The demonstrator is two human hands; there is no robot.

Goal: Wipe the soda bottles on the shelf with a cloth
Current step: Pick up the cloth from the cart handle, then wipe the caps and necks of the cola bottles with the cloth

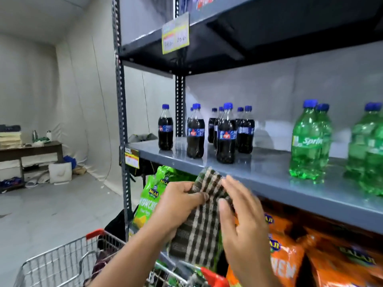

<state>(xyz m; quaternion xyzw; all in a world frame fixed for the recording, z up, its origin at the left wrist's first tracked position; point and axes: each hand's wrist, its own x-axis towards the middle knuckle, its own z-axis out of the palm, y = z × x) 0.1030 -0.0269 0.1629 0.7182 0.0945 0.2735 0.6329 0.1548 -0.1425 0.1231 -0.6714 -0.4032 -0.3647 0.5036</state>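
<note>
A checked brown-and-cream cloth (200,222) hangs in front of the grey shelf (269,170), below its front edge. My left hand (176,206) pinches the cloth's upper part. My right hand (242,222) lies against the cloth's right side with fingers spread, slightly blurred. Several dark cola bottles (227,135) with blue caps stand upright on the left part of the shelf. Green Sprite bottles (308,141) stand further right, more at the right edge (371,150). No hand touches a bottle.
A wire shopping cart (62,264) with red corners sits below my arms. Green snack bags (149,201) and orange snack bags (306,262) fill the shelf below. A price tag (175,33) hangs from the upper shelf. A wooden table (31,150) stands far left.
</note>
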